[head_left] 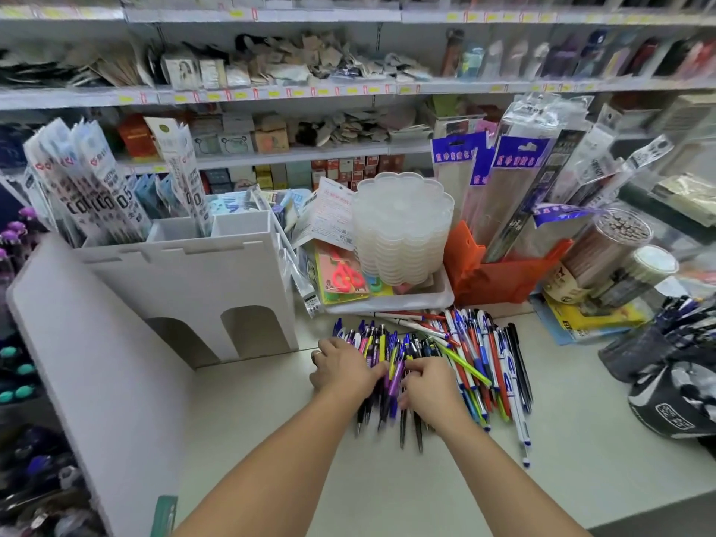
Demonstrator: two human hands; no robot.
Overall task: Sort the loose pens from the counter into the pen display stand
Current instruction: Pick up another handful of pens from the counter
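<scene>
A big heap of loose pens [480, 354] in blue, red, white, purple and yellow lies on the pale counter [387, 490]. Both my hands are on its left part. My left hand [341, 368] has its fingers curled over a bunch of dark and purple pens. My right hand [430, 385] faces it from the right, its fingers curled round the same bunch. The white pen display stand [186, 273] rises to the left of the heap. Its top compartments [240, 224] hold packaged refills on the left, while the right one looks empty.
Just behind the heap sits a white tray [438, 294] with stacked clear palettes [403, 226] and a scissors pack [345, 277]. An orange holder [503, 277], pencil tubs [616, 242] and a dark pouch of pens [654, 346] crowd the right. Stocked shelves fill the background.
</scene>
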